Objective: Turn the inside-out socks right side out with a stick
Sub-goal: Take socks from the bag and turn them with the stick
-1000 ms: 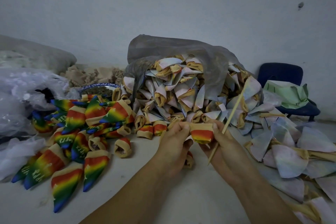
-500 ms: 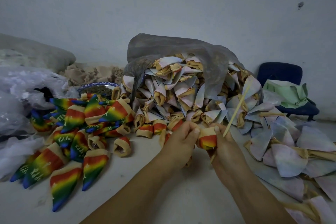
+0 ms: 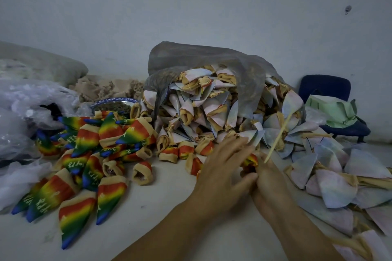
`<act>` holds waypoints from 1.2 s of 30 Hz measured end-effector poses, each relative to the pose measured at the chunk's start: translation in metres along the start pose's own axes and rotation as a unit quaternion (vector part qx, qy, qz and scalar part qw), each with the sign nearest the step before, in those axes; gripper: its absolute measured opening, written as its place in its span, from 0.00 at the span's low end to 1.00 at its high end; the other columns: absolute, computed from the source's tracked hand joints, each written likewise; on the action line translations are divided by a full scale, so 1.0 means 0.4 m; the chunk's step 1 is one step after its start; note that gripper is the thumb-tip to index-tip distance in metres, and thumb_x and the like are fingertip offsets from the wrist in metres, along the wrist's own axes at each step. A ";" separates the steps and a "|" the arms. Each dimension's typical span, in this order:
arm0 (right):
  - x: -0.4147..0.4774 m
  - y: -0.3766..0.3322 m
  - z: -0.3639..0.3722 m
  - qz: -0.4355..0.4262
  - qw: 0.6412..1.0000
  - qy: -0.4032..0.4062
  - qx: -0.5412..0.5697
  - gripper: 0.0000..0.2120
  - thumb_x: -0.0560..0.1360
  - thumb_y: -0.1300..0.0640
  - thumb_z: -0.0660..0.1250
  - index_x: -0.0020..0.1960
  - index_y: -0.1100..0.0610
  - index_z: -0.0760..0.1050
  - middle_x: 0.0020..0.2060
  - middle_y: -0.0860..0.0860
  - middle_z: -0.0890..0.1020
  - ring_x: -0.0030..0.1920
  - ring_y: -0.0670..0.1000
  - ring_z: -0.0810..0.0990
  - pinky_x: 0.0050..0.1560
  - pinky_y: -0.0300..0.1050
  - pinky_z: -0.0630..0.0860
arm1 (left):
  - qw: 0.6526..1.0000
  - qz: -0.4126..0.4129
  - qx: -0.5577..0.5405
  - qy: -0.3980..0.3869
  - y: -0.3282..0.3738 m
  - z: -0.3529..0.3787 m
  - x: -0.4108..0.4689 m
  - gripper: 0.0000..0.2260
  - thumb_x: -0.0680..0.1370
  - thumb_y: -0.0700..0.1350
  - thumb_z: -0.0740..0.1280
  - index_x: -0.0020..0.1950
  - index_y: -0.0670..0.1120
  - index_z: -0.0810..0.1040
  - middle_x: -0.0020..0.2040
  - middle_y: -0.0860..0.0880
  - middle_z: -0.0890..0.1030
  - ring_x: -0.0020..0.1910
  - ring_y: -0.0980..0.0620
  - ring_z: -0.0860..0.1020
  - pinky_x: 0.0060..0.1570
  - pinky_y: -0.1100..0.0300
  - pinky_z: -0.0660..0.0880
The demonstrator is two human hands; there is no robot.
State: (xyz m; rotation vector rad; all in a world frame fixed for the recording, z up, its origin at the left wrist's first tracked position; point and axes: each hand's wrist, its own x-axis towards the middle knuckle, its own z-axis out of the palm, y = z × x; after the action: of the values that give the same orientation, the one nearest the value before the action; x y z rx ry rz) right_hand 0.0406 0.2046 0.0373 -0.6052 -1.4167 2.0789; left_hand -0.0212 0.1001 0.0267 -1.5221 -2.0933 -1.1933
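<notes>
- The left hand (image 3: 222,167) lay in the lower centre of the frame, its fingers spread and nearly straight, reaching over the rainbow sock (image 3: 250,160) and touching it from the left.
- The right hand (image 3: 267,178), just right of it and pressed against it, was curled closed; it held the stick (image 3: 279,133), which rose up and to the right from its fingers, and the bunched sock sat at its fingertips.
- The sock showed red, yellow and tan between the two hands. How much of it was already turned was hidden by the fingers.
- Judged from this, the step in hand was the finish of one sock: its coloured face was out, and the left hand seemed to be smoothing it or drawing it off the stick.
- The next move would call for freeing the stick fully, dropping the sock with the turned rainbow socks (image 3: 93,154) at centre left, and then taking a fresh one.
- The pale inside-out socks (image 3: 203,108) spilled from a grey plastic bag (image 3: 212,57) in the centre, with more (image 3: 331,178) strewn to the lower right, so most of the work appeared to remain.
</notes>
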 end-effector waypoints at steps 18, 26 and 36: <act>-0.019 0.019 0.033 -0.046 0.986 -0.049 -0.155 0.13 0.79 0.47 0.61 0.51 0.57 0.74 0.21 0.44 0.63 0.21 0.42 0.60 0.22 0.36 0.59 | 0.957 -0.168 -0.193 0.138 -0.015 -0.038 0.002 0.09 0.80 0.46 0.67 0.50 0.62 0.80 0.50 0.64 0.79 0.56 0.65 0.74 0.53 0.75 0.67; -0.023 0.007 0.029 0.010 0.992 -0.096 -0.077 0.06 0.80 0.58 0.61 0.47 0.58 0.75 0.25 0.48 0.61 0.23 0.44 0.57 0.21 0.35 0.57 | 0.943 -0.206 -0.199 0.168 -0.026 -0.043 0.007 0.09 0.78 0.51 0.69 0.41 0.66 0.80 0.47 0.64 0.78 0.54 0.64 0.73 0.53 0.73 0.66; -0.023 0.001 0.020 0.000 0.990 -0.113 -0.081 0.05 0.79 0.57 0.61 0.50 0.57 0.75 0.24 0.47 0.62 0.22 0.43 0.58 0.21 0.34 0.57 | 0.788 -0.376 -0.462 0.153 -0.038 -0.047 0.016 0.13 0.73 0.58 0.71 0.38 0.49 0.81 0.41 0.48 0.83 0.43 0.50 0.80 0.47 0.54 0.76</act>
State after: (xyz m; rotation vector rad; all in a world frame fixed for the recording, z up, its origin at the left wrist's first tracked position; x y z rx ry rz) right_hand 0.0424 0.1927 0.0403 -0.4423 -1.7261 2.0995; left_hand -0.0415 0.0885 0.0354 -0.5219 -1.9797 -2.8297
